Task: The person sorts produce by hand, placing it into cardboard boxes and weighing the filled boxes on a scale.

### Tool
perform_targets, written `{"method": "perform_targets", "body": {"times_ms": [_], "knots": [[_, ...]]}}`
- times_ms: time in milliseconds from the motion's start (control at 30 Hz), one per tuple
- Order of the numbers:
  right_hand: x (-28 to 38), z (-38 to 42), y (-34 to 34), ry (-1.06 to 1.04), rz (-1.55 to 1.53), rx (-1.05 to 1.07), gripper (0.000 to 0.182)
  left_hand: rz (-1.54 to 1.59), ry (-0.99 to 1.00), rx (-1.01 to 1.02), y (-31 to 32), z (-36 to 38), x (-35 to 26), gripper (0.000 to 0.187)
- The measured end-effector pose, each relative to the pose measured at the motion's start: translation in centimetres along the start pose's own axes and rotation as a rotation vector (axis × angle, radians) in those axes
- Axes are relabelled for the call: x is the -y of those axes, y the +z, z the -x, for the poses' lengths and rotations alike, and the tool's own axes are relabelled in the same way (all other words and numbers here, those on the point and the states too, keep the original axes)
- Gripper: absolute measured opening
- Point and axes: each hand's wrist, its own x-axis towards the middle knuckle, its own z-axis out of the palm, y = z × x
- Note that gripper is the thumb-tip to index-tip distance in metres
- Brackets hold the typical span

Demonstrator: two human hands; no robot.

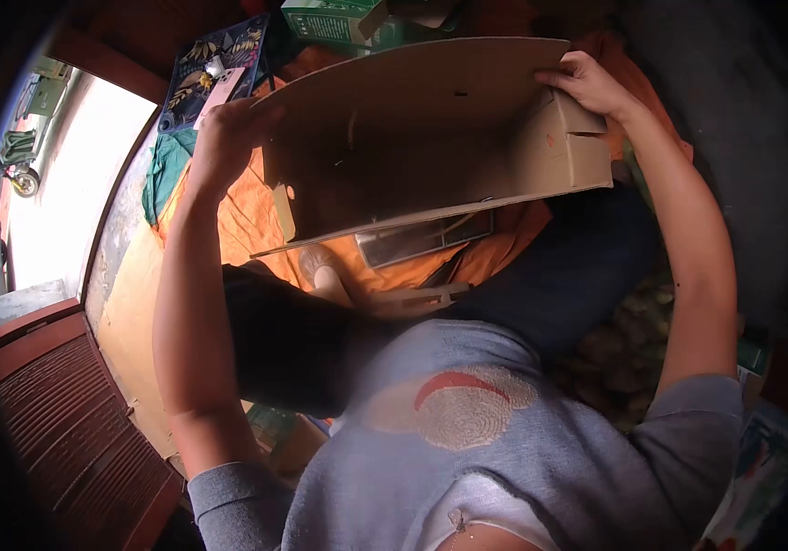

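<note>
An open brown cardboard box (440, 101) is lifted in front of me, tilted so that its shaded inside faces me. My left hand (229, 138) is closed on the box's upper left edge, its fingertips lost in shadow. At the upper right corner, my right hand (589, 84) grips the rim between thumb and fingers. Slots and small holes mark the box's side panels. Beneath the lower edge lies a rectangular item with a pale frame (423, 241), partly covered by the box. My bare foot (322, 274) shows below it.
An orange cloth (245, 204) spreads under the box. A pink phone (219, 96) rests on a dark patterned item (213, 57) at upper left, beside a green carton (343, 20). A reddish-brown louvred shutter (82, 413) borders the bright doorway. Several roundish brown things (628, 344) lie at right.
</note>
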Motion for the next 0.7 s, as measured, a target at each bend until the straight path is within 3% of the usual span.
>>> {"method": "perform_targets", "body": {"times_ms": [100, 233, 333, 367, 433, 500, 533, 600, 633, 700], "knots": [[-3.1, -0.6, 0.9, 0.057, 0.056, -0.029, 0.022, -0.082, 0.033, 0.007, 0.9, -0.5, 0.9, 0.028], [-2.2, -0.6, 0.9, 0.2, 0.277, -0.136, 0.026, -0.121, 0.055, -0.013, 2.1, -0.3, -2.0, 0.022], [-3.2, 0.8, -1.0, -0.09, 0.249, -0.303, 0.036, -0.032, 0.062, 0.017, 2.7, -1.2, -1.9, 0.022], [-3.8, 1.8, -2.0, -0.098, 0.15, -0.4, 0.036, -0.119, -0.019, 0.002, 2.6, -1.4, -2.2, 0.021], [0.4, 5.6, -3.9, 0.036, 0.079, -0.564, 0.038, -0.072, -0.005, 0.01, 2.4, -1.8, -1.6, 0.02], [0.5, 10.3, -5.8, 0.059, 0.135, -0.739, 0.037, 0.021, 0.024, 0.061, 2.2, -2.2, -0.1, 0.021], [-1.2, 13.0, -7.0, 0.045, 0.111, -0.767, 0.035, 0.137, -0.006, 0.04, 2.5, -2.1, 0.3, 0.022], [-6.1, 18.9, -8.6, 0.001, 0.064, -0.833, 0.035, -0.021, -0.028, 0.078, 2.4, -1.9, -1.4, 0.026], [-7.0, 21.7, -8.0, 0.138, 0.052, -0.832, 0.035, -0.115, 0.002, 0.066, 2.8, -1.5, -2.6, 0.029], [-8.7, 26.6, -5.9, 0.404, 0.007, -0.82, 0.034, -0.276, 0.261, 0.092, 2.2, -2.8, -0.2, 0.036]]}}
